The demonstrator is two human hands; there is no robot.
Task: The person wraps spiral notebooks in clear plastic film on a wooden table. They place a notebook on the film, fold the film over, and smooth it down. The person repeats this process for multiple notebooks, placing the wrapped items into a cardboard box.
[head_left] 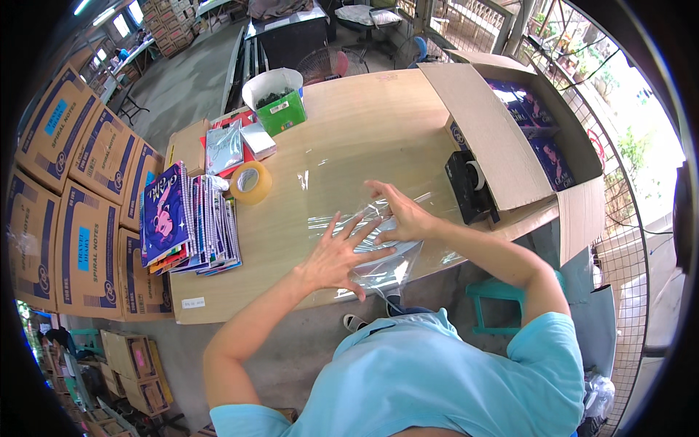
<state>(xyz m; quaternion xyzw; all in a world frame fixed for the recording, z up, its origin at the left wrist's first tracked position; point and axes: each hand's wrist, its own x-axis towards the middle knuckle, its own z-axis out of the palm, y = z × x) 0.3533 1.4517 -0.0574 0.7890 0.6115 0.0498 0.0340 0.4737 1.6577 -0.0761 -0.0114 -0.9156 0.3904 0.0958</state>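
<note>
Currently, cartons [91, 233]: stacked up the left of the frame just beside the bench [357, 120], hemming in that end.
Notebooks [207, 226]: spiral-bound, piled left of centre near the bench's left edge; any sweep that way should stop short of them.
Tape roll [263, 188]: yellowish, just right of the notebooks, with a green box [284, 114] above it in the frame.
Left hand [338, 255]: palm down, fingers fanned wide over the clear film [399, 268], gripping nothing that shows.
Film spot: centre of the frame, crinkled, beneath both hands, its lower corner at the bench's near edge; whether it encloses anything cannot be told.
Step in hand: apparently spreading and smoothing the film.
Next move: seems to call for light, even pressure, without dragging the sheet over that near edge.
Right hand [403, 216]: thumb and forefinger well parted over the film's upper part; no pinch visible, its other fingers partly hidden.
Open room: upper centre, beyond the hands, a broad run of wood with a few shiny glints.
Black dispenser [462, 191]: right of centre, beside the open carton [477, 127], limiting sideways travel.
</note>
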